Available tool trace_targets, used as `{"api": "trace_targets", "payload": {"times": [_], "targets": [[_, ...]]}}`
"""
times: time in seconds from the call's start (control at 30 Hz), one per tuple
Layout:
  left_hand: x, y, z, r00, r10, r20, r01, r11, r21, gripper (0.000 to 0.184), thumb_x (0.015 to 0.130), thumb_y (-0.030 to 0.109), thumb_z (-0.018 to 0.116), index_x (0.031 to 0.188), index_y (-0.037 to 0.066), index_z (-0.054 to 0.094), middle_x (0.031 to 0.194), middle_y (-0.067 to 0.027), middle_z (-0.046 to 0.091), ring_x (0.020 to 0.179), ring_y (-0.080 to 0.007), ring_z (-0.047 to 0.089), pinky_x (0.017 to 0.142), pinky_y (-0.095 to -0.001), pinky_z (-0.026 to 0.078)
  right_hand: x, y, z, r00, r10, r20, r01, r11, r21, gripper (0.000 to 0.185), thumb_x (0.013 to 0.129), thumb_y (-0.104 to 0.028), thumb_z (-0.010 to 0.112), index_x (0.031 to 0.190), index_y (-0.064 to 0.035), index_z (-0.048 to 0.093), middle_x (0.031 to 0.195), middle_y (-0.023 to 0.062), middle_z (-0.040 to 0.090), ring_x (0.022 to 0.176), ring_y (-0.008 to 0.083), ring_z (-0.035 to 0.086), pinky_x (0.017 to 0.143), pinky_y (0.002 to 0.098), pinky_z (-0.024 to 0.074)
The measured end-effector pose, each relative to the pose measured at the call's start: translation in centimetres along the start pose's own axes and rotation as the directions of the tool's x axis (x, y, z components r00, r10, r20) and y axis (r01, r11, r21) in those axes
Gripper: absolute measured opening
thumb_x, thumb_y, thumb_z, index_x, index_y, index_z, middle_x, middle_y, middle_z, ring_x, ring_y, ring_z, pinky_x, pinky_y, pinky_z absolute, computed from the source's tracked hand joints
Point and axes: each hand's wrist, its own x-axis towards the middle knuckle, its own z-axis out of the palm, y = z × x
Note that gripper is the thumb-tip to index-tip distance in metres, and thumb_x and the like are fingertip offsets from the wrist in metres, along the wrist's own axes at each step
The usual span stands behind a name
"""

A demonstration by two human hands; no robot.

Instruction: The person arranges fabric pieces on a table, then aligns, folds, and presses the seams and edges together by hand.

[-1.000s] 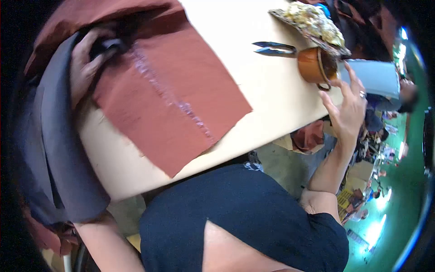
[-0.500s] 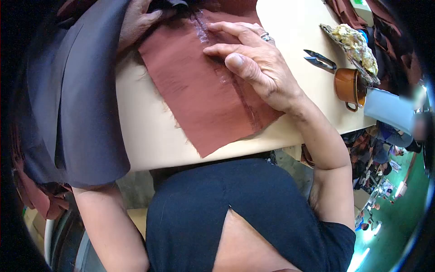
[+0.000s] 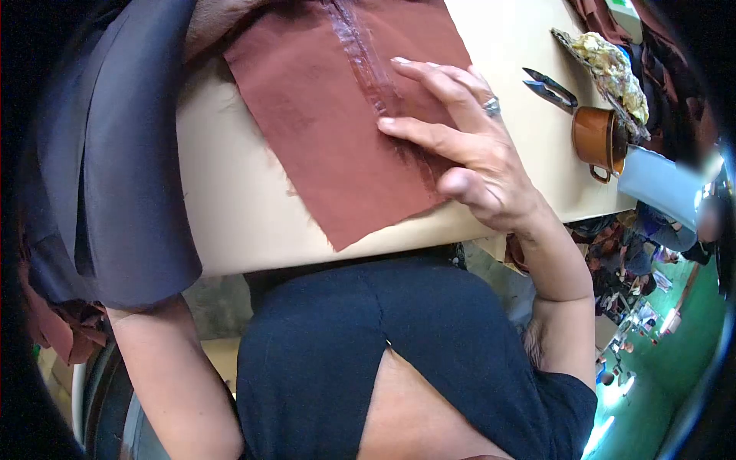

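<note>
Head view: right hand [image 3: 479,149] (fingers spread) touches fabric [image 3: 307,130].

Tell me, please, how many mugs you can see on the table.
1: the brown mug, right of the reddish cloth under the right hand, between the black snips and the light blue object. Others may be hidden.

Dark snips [image 3: 566,96] lying open on cream table [image 3: 515,46]; green floor [image 3: 664,376] beyond.

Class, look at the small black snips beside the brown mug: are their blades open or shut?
Open: the snips' two tips stand apart, tabletop showing between them.
</note>
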Motion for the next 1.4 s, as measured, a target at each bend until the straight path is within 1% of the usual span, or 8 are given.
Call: {"api": "trace_targets", "payload": {"times": [0.33,0.57,0.73,0.97,1.07,1.13,1.27,1.4], "targets": [[0.1,0.0,-0.4,1.000,0.006,0.001,-0.006,1.000,0.017,0.025,0.074,-0.002,0.061,0.098,-0.001,0.054,0.089,-0.0072,0.057,0.086,-0.0145,0.053,0.079,-0.0269,0.043,-5.2,-2.2,0.9,0.991,-0.107,0.081,0.132,0.896,-0.424,0.066,0.083,-0.068,0.029,0.103,-0.0185,0.067,0.126,0.0061,0.053,0.123,0.0273,0.038,0.111,0.0509,0.0107],[-0.3,0.0,-0.5,1.000,0.014,0.004,-0.014,1.000,0.015,0.024,0.076,0.000,0.062,0.099,0.000,0.054,0.089,-0.0067,0.057,0.087,-0.0142,0.053,0.079,-0.0268,0.043,-3.5,-2.8,-1.5,0.998,0.034,0.051,-0.039,0.993,0.115,0.063,0.081,-0.066,0.041,0.100,-0.0129,0.067,0.131,0.0078,0.049,0.123,0.0283,0.038,0.108,0.0535,0.0089],[-0.3,-0.5,-0.5,1.000,0.009,0.011,-0.009,1.000,-0.009,0.024,0.075,-0.001,0.060,0.099,0.000,0.054,0.090,-0.0073,0.057,0.087,-0.0147,0.053,0.080,-0.0271,0.043,-4.4,-3.0,0.5,0.993,-0.017,0.113,0.064,0.903,-0.424,0.068,0.083,-0.068,0.033,0.112,-0.0145,0.063,0.128,0.0062,0.050,0.123,0.0263,0.037,0.110,0.0519,0.0102],[-0.3,-1.0,-0.3,1.000,0.007,0.030,-0.006,0.999,-0.032,0.025,0.074,-0.004,0.056,0.100,0.000,0.054,0.091,-0.0083,0.057,0.088,-0.0155,0.053,0.081,-0.0277,0.042,-1.3,-1.7,-1.8,1.000,-0.015,-0.006,0.016,0.989,0.148,0.046,0.085,-0.055,0.047,0.094,-0.0133,0.065,0.126,0.0086,0.052,0.118,0.0287,0.043,0.102,0.0555,0.0208],[-0.2,-1.4,-0.1,0.999,0.003,0.040,-0.001,0.999,-0.049,0.026,0.074,-0.005,0.054,0.100,-0.001,0.054,0.092,-0.0087,0.057,0.088,-0.0159,0.054,0.082,-0.0279,0.042,3.0,0.4,-0.2,0.988,-0.008,-0.152,0.010,1.000,0.012,0.044,0.082,-0.052,0.053,0.096,-0.0120,0.064,0.121,0.0113,0.053,0.118,0.0301,0.043,0.101,0.0569,0.0206],[-0.2,-1.3,-0.2,0.999,0.044,0.032,-0.044,0.999,-0.017,0.030,0.072,-0.008,0.049,0.100,0.000,0.054,0.093,-0.0098,0.058,0.089,-0.0175,0.054,0.083,-0.0286,0.042,5.7,1.0,-0.1,0.996,-0.073,-0.058,0.047,0.932,-0.359,0.050,0.088,-0.049,0.044,0.115,-0.0101,0.058,0.133,0.0128,0.044,0.123,0.0328,0.038,0.104,0.0422,0.0254],[-0.2,-0.8,-0.5,0.995,-0.069,0.076,0.073,0.996,-0.055,0.033,0.069,-0.007,0.049,0.101,-0.001,0.054,0.094,-0.0112,0.058,0.091,-0.0199,0.054,0.085,-0.0301,0.042,7.5,1.5,0.3,0.986,-0.163,-0.015,0.118,0.770,-0.627,0.049,0.085,-0.050,0.050,0.116,-0.0132,0.059,0.131,0.0081,0.046,0.125,0.0278,0.037,0.105,0.0470,0.0217],[-0.4,-0.1,-0.5,0.997,-0.046,0.067,0.043,0.998,0.041,0.035,0.069,-0.006,0.050,0.103,-0.002,0.054,0.096,-0.0127,0.058,0.092,-0.0204,0.054,0.086,-0.0304,0.041,6.2,0.2,-0.8,0.989,-0.146,0.025,0.137,0.834,-0.534,0.046,0.080,-0.052,0.054,0.100,-0.0122,0.067,0.128,0.0064,0.049,0.121,0.0271,0.041,0.105,0.0481,0.0214]]}}
